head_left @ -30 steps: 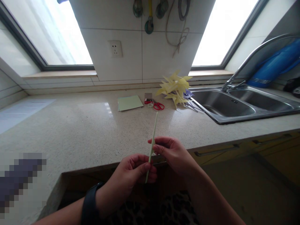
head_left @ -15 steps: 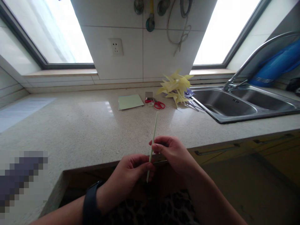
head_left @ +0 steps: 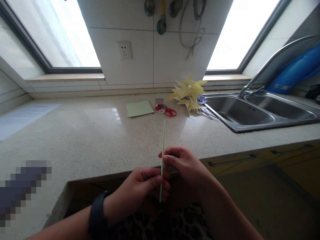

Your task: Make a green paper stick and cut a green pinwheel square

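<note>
A thin, pale green stick (head_left: 163, 136), which looks like tightly rolled paper, stands nearly upright in front of me at the counter's front edge. My left hand (head_left: 147, 181) pinches its lower part between thumb and fingers. Higher up, the thumb and forefinger of my right hand (head_left: 178, 160) close on it as well. The stick's top end stands free above both hands, and its lower tip pokes out below my left thumb. Beyond it lie red-handled scissors (head_left: 170, 112), a small roll of tape (head_left: 161, 111) and a stack of light green paper (head_left: 140, 109).
Yellow folded-paper pinwheels (head_left: 188, 91) are heaped beside the steel double sink (head_left: 237, 128) at right. A small red-and-grey packet (head_left: 159, 102) lies by the scissors. Printed sheets (head_left: 22, 116) rest at far left. The counter's front edge (head_left: 100, 178) runs just under my hands.
The stick has turned more upright, its top shifting slightly left and its lower tip down and right. My left hand has moved slightly right; both hands keep their pinch.
</note>
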### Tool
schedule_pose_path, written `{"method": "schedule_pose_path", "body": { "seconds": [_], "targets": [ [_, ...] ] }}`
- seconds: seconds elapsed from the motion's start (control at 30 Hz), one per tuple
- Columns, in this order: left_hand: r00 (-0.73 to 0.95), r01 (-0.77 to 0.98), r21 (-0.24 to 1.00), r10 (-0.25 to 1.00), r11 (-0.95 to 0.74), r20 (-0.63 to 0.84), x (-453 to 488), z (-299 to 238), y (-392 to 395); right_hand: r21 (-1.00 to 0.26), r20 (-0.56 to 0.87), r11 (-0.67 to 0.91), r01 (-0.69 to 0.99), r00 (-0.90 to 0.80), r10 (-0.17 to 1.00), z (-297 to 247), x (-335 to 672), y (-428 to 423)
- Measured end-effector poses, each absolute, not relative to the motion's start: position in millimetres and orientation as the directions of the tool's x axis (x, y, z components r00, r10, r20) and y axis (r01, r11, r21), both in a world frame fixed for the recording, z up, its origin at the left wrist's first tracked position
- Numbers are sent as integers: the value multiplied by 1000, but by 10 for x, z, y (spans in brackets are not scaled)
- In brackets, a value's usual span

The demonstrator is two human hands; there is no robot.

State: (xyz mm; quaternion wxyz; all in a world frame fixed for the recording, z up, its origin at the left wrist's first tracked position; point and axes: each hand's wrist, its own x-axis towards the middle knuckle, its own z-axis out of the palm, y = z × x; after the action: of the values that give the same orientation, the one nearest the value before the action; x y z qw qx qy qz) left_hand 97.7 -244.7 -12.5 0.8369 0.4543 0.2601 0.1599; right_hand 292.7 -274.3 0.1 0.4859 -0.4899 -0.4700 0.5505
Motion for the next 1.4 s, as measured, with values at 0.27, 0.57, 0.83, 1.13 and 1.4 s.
{"method": "schedule_pose_path", "body": {
  "seconds": [0.27, 0.57, 0.83, 1.13, 1.4],
  "targets": [
    [700, -23, 924, 666, 382, -258, 981, -75, -2322, -996, -82, -80, 45, -47, 996, 27, 2906, -2712],
    [615, -68, 940, 756, 334, -225, 946, 14, -2231, -979, 113, 113, 170, -10, 994, 93, 2823, -2542],
    [585, -94, 949, 788, 301, -192, 997, 46, -2066, -990, 34, 48, 135, -107, 994, 139, 2885, -2250],
    [530, -203, 929, 832, 309, -161, 1202, 139, -1711, -745, 263, 204, 635, -2, 965, 382, 3553, -1276],
    [545, -222, 928, 827, 299, -136, 1404, 38, -1248, -424, 296, 247, 871, -125, 947, 133, 4026, -600]
  ]
}}
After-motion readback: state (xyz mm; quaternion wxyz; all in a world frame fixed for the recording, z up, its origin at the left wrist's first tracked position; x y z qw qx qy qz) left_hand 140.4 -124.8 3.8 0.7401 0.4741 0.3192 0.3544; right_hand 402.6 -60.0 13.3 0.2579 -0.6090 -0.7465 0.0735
